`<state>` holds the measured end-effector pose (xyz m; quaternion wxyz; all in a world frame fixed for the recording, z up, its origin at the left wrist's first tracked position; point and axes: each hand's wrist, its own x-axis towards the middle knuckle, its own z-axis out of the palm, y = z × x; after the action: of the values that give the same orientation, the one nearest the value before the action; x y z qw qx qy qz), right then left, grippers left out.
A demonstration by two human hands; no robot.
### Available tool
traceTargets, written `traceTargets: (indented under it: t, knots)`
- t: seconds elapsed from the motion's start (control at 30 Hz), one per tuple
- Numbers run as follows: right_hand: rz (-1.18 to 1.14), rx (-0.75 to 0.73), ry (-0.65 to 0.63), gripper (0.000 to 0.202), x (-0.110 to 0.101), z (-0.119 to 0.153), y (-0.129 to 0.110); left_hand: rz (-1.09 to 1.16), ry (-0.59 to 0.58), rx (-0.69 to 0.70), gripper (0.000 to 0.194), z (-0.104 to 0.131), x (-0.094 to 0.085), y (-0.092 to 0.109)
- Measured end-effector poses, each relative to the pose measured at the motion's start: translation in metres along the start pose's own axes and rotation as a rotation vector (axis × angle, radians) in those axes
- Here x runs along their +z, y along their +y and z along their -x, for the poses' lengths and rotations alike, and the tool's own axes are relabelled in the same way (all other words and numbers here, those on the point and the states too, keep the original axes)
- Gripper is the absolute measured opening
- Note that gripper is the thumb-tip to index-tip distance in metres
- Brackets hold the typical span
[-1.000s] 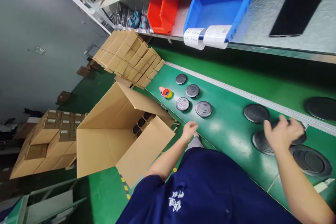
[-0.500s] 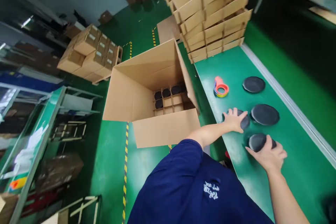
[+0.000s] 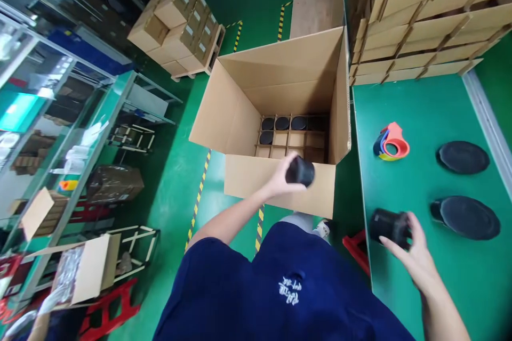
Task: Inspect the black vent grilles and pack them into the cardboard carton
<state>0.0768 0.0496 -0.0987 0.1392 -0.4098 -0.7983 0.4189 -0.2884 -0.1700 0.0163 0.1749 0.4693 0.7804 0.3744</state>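
1. Our left hand (image 3: pixel 283 177) grips one black cap (image 3: pixel 301 171) over the carton's near flap (image 3: pixel 248 177).
2. Our right hand (image 3: pixel 418 257) grips another black cap (image 3: pixel 387 227) at the green table (image 3: pixel 400 184); can't tell if it touches.
3. Our hands: well apart.
4. We see two black discs (image 3: pixel 468 218) lying on the table, coloured rings (image 3: pixel 400 141) near them.
5. Black pieces (image 3: pixel 298 123) fill some carton cells (image 3: pixel 296 139).

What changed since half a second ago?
The left hand has carried one black part off the table, leftward over the near carton flap. The right hand holds another part, now tipped on its side. The two other black parts and the red item stayed on the table.
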Motion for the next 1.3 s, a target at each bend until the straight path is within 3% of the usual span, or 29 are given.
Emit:
traceTargets:
  t: [0.07,0.13,0.23,0.3,0.37,0.47,0.57,0.67,0.83,0.93,1.0,1.07,1.13,1.23,1.3]
  knots:
    - [-0.135,-0.213,-0.205,0.109,0.022,-0.017,-0.067,-0.147,0.200,-0.200,0.116,-0.028,-0.040,-0.033]
    - [-0.114,-0.387,-0.274,0.109,0.061,-0.052,-0.137,-0.295,0.268,-0.349,0.116,-0.067,-0.065,-0.070]
    - [0.036,-0.475,-0.174,0.118,0.143,-0.138,-0.220,-0.429,0.160,-0.460,0.115,-0.132,-0.080,-0.132]
    - [0.155,-0.398,-0.132,0.123,0.202,-0.211,-0.251,-0.485,0.033,-0.489,0.115,-0.174,-0.079,-0.178]
    - [0.286,-0.258,-0.147,0.124,0.258,-0.282,-0.261,-0.510,-0.069,-0.508,0.116,-0.211,-0.074,-0.225]
    - [0.473,-0.102,-0.225,0.126,0.325,-0.368,-0.247,-0.496,-0.141,-0.522,0.116,-0.255,-0.059,-0.291]
    - [0.600,-0.116,-0.290,0.129,0.373,-0.420,-0.219,-0.491,-0.173,-0.472,0.117,-0.282,-0.039,-0.343]
    - [0.636,-0.143,-0.321,0.125,0.407,-0.448,-0.188,-0.494,-0.208,-0.380,0.114,-0.293,-0.018,-0.384]
    - [0.637,-0.224,-0.310,0.078,0.435,-0.454,-0.145,-0.489,-0.276,-0.256,0.093,-0.282,0.006,-0.425]
    - [0.613,-0.246,-0.306,0.071,0.438,-0.455,-0.134,-0.536,-0.297,-0.272,0.087,-0.275,0.011,-0.436]
    - [0.597,-0.214,-0.304,0.072,0.439,-0.460,-0.141,-0.574,-0.325,-0.301,0.085,-0.276,0.011,-0.438]
    - [0.591,-0.159,-0.305,0.073,0.433,-0.461,-0.164,-0.606,-0.373,-0.334,0.085,-0.281,0.008,-0.433]
    - [0.572,-0.166,-0.363,0.074,0.416,-0.447,-0.204,-0.647,-0.419,-0.366,0.086,-0.284,0.003,-0.419]
    - [0.486,-0.308,-0.544,0.050,0.372,-0.402,-0.274,-0.731,-0.401,-0.380,0.081,-0.287,-0.006,-0.386]
    - [0.434,-0.351,-0.544,0.037,0.338,-0.363,-0.308,-0.760,-0.311,-0.412,0.072,-0.295,-0.012,-0.368]
